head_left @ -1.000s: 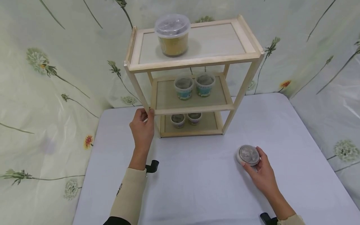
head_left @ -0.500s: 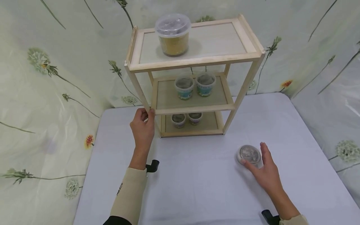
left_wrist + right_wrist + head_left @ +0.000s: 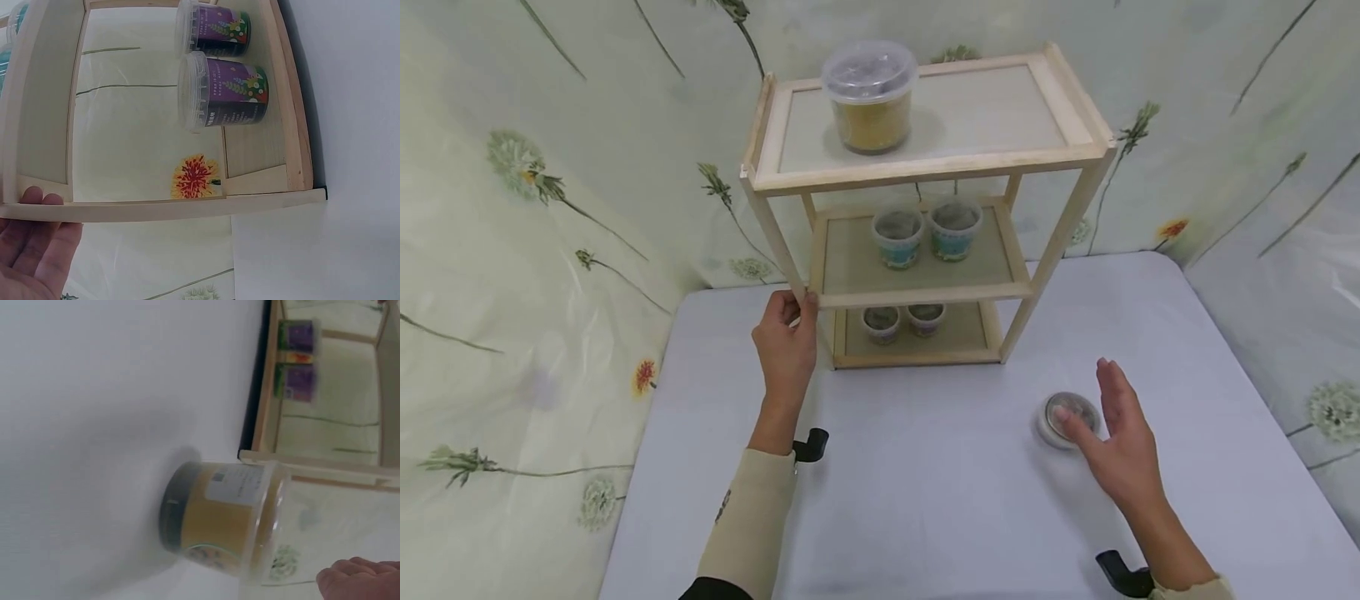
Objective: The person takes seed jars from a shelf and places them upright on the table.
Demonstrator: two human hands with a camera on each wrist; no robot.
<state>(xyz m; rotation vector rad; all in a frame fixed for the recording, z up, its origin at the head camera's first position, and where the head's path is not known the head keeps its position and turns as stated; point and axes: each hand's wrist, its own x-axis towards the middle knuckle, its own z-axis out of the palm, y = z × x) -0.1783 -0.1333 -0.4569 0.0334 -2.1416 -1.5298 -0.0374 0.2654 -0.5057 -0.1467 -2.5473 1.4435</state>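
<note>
My left hand (image 3: 786,350) grips the front left post of a three-tier wooden shelf (image 3: 925,176); in the left wrist view its fingers (image 3: 52,240) wrap the post (image 3: 144,211). A round lidded plastic tub (image 3: 1081,403) stands upright on the table at right. Seen from the right wrist, this tub (image 3: 219,515) has a yellow label, dark base and clear lid. My right hand (image 3: 1123,450) is beside it with fingers extended, and the thumb overlaps the lid in the head view. Fingers of the right hand (image 3: 359,578) appear apart from the tub in the right wrist view.
A larger yellow tub (image 3: 872,121) stands on the top tier. Two blue-labelled tubs (image 3: 898,247) sit on the middle tier, and two purple-labelled tubs (image 3: 234,90) on the bottom one. Flower-patterned sheeting (image 3: 565,333) hangs behind the white-covered table (image 3: 925,483).
My right hand has let go of the tub; its fingers have straightened and moved off to the right. The left hand still grips the post. The head view has shifted slightly.
</note>
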